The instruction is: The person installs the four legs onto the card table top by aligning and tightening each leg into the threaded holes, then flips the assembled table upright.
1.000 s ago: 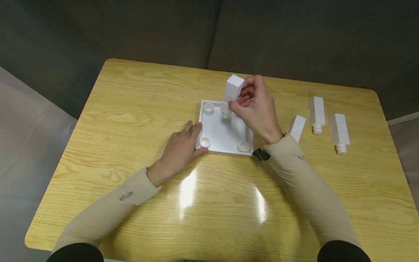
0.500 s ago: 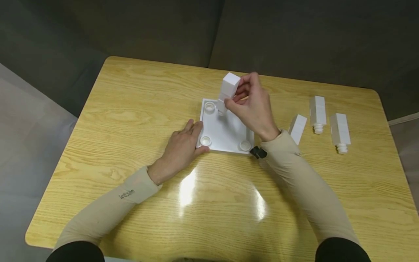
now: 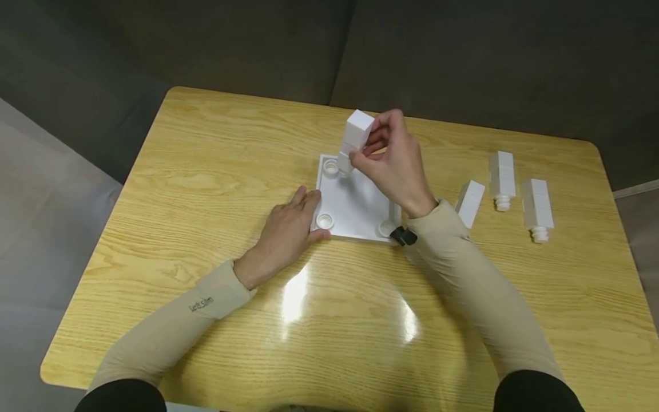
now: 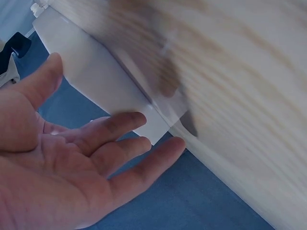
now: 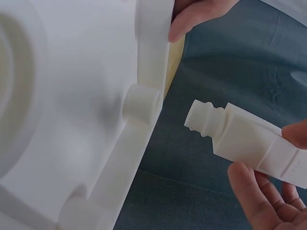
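Observation:
A shallow white square tray point(image 3: 355, 214) lies on the table, with round threaded sockets in the corners that show; my right hand and arm hide its far right corner. My left hand point(image 3: 288, 226) rests against the tray's left side, fingers nearly straight, the thumb at the near edge. Between thumb and fingers, my right hand point(image 3: 399, 163) pinches a white square table leg point(image 3: 356, 134), tilted, threaded end down. That end is close to the far left socket point(image 3: 330, 167). In the right wrist view, a gap separates the leg's thread point(image 5: 206, 119) from the tray's socket point(image 5: 142, 104).
Three more white legs lie to the right of my right arm: one partly beside the sleeve point(image 3: 469, 203), a threaded leg point(image 3: 502, 174) behind it, another leg point(image 3: 537, 205) further right. The wooden table point(image 3: 206, 171) ends at a dark partition point(image 3: 231, 51).
My right hand has carried the leg leftward and slightly away from me, from over the tray's middle to the far left socket. My left hand stays against the tray.

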The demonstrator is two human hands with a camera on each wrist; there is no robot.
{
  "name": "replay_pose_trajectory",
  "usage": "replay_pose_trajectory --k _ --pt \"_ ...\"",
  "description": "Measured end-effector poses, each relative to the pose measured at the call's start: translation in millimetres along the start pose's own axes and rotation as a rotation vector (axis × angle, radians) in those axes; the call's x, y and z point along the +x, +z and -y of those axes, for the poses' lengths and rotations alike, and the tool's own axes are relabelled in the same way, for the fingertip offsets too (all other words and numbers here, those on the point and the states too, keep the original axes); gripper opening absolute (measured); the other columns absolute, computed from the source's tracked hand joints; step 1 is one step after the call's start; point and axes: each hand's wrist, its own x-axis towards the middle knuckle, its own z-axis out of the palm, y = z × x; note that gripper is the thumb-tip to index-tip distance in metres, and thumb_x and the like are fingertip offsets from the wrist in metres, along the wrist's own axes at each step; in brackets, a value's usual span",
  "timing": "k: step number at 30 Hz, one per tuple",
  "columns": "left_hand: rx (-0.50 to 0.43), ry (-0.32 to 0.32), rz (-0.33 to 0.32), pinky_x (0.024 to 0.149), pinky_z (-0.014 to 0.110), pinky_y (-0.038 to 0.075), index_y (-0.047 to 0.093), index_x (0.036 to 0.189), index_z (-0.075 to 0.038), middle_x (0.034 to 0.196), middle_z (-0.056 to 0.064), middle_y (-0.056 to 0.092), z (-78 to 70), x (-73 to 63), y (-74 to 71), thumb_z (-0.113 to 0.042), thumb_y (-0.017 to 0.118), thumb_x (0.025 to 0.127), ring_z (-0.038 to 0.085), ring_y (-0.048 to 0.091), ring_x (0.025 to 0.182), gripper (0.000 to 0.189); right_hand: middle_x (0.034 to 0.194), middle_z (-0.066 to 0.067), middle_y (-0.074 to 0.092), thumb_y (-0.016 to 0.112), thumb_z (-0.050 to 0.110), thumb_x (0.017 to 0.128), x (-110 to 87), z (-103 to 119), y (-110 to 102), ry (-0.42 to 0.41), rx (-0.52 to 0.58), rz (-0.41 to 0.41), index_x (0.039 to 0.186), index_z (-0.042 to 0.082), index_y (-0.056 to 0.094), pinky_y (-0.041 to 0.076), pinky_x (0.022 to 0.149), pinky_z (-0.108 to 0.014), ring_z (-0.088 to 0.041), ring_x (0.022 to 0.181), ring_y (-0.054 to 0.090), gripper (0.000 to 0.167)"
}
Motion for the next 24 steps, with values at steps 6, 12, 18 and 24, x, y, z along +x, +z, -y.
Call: replay_pose_trajectory --k 6,12,18,24 --pt "-0.003 0.001 0.006 0.104 0.067 0.053 0.044 0.154 0.012 0.155 0.031 0.051 -1.4 0.4 0.8 -0.034 0.083 0.096 0.047 0.042 0.151 0.083 0.107 -0.015 0.073 0.079 0.005 0.090 2.5 1 2 -0.004 0.007 0.006 0.126 0.002 0.052 0.058 0.079 -0.021 -0.021 0.091 0.070 0.046" --pt "0.008 0.019 0.003 0.104 0.066 0.054 0.043 0.153 0.014 0.155 0.031 0.050 -4.0 0.7 2.0 -0.032 0.082 0.096 0.047 0.042 0.151 0.083 0.105 -0.015 0.073 0.080 0.004 0.090 5.7 2 2 -0.011 0.002 0.015 0.126 0.001 0.052 0.057 0.079 -0.021 -0.021 0.090 0.070 0.046" --pt "0.027 0.020 -0.003 0.103 0.064 0.055 0.044 0.153 0.014 0.155 0.031 0.050 -6.4 -0.3 1.2 -0.033 0.083 0.095 0.046 0.044 0.150 0.084 0.102 -0.014 0.073 0.080 0.003 0.088 8.6 2 4 0.012 0.022 0.013 0.123 0.002 0.053 0.057 0.078 -0.021 -0.019 0.088 0.070 0.045" --pt "0.038 0.024 -0.020 0.101 0.064 0.056 0.045 0.152 0.014 0.154 0.032 0.052 -7.8 -1.9 0.5 -0.033 0.084 0.094 0.046 0.046 0.149 0.084 0.103 -0.014 0.073 0.080 0.003 0.088 10.7 1 7 0.014 0.030 0.021 0.123 0.002 0.053 0.057 0.078 -0.021 -0.019 0.088 0.070 0.044"
